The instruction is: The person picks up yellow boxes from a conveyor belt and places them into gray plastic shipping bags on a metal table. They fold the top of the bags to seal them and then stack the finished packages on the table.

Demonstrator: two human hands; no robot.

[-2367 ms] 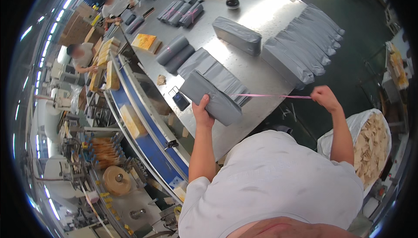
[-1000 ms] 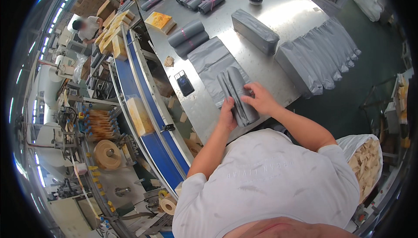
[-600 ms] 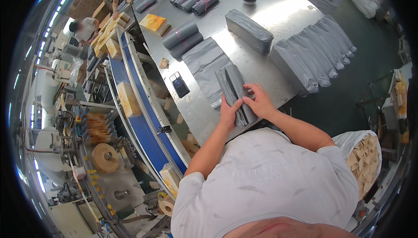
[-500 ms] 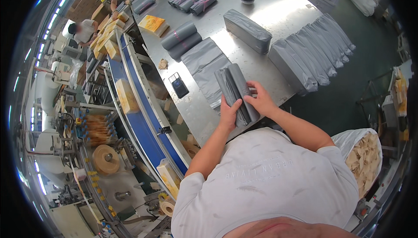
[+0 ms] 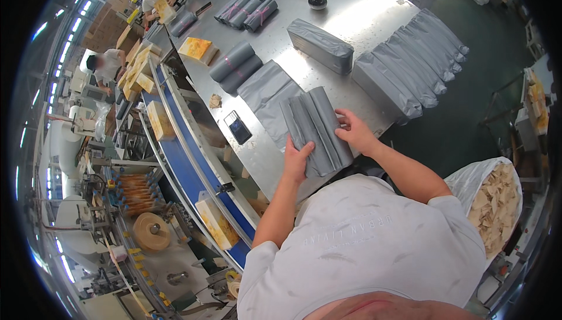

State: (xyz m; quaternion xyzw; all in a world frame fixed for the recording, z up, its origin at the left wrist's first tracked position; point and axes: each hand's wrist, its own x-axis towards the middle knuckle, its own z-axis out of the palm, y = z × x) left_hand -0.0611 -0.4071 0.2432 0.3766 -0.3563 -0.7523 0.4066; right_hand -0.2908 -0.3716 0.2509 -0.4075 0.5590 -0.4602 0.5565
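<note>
A folded grey plastic mailer bag (image 5: 316, 128) lies at the near edge of the steel table (image 5: 363, 21), creased into long pleats. My left hand (image 5: 297, 159) presses on its near left side, fingers over the folds. My right hand (image 5: 355, 133) grips its right edge. A flat pile of grey bags (image 5: 266, 91) lies just beyond it. A small black device (image 5: 237, 127) lies to the left of the bag.
Rolled grey bags (image 5: 234, 67), a wrapped grey bundle (image 5: 321, 45) and a row of grey packs (image 5: 410, 62) sit on the table. A blue conveyor (image 5: 187, 162) with yellow boxes runs on the left. A white sack of paper scraps (image 5: 489, 200) stands at right. Other people work far back.
Earlier my right hand pulled a pink strip out to the right while the left held the bag up. Now both hands rest on the folded bag at the table edge.
</note>
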